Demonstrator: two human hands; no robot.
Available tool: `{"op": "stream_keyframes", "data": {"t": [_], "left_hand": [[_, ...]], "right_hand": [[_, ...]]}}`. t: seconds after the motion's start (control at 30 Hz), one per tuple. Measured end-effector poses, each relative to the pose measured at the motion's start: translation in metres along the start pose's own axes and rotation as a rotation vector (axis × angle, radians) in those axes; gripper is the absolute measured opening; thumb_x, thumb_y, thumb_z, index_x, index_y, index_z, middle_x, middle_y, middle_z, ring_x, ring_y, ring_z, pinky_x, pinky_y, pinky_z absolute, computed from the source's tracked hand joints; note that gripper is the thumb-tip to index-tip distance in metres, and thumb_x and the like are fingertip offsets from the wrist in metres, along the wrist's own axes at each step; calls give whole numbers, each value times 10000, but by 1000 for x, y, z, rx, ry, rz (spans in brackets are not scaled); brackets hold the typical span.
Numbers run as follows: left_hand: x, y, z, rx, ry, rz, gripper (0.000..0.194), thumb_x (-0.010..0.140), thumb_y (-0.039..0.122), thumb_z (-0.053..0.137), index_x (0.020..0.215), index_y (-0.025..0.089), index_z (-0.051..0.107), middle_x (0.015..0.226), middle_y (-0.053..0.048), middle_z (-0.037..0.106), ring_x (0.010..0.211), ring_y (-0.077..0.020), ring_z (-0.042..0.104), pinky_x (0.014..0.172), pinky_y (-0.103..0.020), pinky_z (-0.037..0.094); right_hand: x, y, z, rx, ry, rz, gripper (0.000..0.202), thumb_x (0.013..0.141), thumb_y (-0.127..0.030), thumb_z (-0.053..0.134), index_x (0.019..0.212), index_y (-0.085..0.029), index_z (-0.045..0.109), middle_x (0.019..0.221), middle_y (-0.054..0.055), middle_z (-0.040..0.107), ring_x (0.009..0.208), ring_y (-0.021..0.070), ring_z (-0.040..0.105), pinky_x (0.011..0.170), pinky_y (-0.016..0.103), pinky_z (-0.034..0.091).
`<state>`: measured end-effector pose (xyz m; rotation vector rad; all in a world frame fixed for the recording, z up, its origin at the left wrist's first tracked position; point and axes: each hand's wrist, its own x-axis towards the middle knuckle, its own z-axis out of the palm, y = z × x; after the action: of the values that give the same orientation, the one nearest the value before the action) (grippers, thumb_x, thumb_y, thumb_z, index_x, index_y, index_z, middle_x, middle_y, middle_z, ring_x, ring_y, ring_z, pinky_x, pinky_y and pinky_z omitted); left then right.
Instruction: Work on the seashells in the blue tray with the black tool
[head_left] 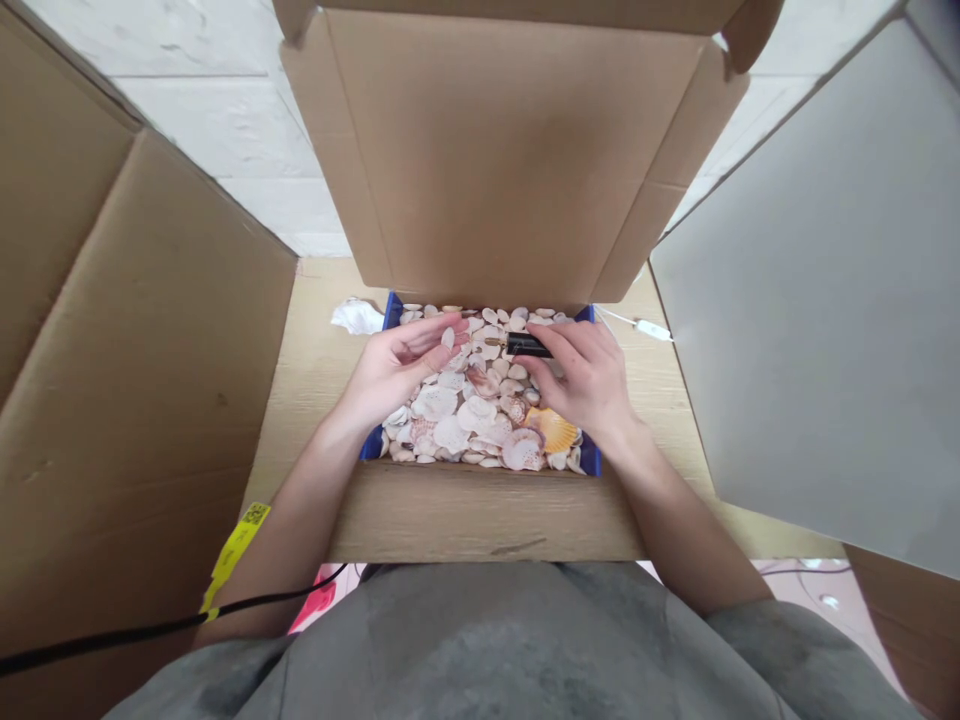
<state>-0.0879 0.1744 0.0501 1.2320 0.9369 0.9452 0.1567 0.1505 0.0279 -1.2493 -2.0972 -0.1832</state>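
Observation:
A small pale seashell (448, 338) is pinched between the thumb and fingers of my left hand (397, 362). My right hand (589, 370) grips a black mini drill (529, 345) by its body. The drill lies level, its brass-coloured tip pointing left at the shell with a small gap between them. Both hands are over a shallow blue-sided box (593, 463) filled with white, pinkish and brown shells. Larger scallop shells lie near its front, among them an orange scallop shell (553, 430).
A cardboard lid (517, 150) stands upright behind the box. Cardboard (150, 350) walls the left side and a grey-white panel (810, 300) the right. Crumpled white tissue (357, 316) and a white inline cord switch (653, 330) lie on the wooden table (487, 515). A black cable (277, 598) crosses my left forearm.

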Motion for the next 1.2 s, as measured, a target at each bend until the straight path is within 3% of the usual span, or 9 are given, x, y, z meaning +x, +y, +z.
{"op": "stream_keyframes", "data": {"t": [0.13, 0.3, 0.87, 1.2], "left_hand": [[1, -1, -2, -59, 9, 4, 369, 816, 259, 744, 1179, 214, 699, 1312, -80, 641, 1175, -239, 634, 1092, -370, 457], [1, -5, -3, -92, 13, 17, 391, 795, 267, 764, 1178, 223, 701, 1184, -68, 715, 1155, -244, 647, 1093, -414, 458], [-1, -2, -6, 33, -45, 13, 391, 827, 243, 729, 1214, 227, 680, 1258, -82, 674, 1168, -220, 640, 1048, -334, 489], [-3, 3, -5, 64, -164, -89, 356, 788, 248, 758, 1141, 217, 721, 1144, -72, 729, 1057, -239, 698, 964, -358, 553]], "right_hand": [[-1, 1, 1, 14, -12, -3, 314, 886, -360, 601, 1144, -182, 627, 962, 59, 712, 846, 183, 611, 745, 333, 442], [-1, 1, 1, 15, -4, -29, 315, 883, -359, 609, 1135, -171, 629, 956, 61, 711, 844, 182, 614, 750, 330, 453], [-2, 2, 2, 30, -3, -43, 330, 876, -354, 623, 1154, -177, 624, 971, 63, 708, 848, 177, 609, 754, 325, 455], [-2, 1, -3, 18, 134, -73, 482, 843, -152, 621, 1273, -355, 541, 1108, 15, 698, 1011, 193, 607, 938, 416, 410]]}}
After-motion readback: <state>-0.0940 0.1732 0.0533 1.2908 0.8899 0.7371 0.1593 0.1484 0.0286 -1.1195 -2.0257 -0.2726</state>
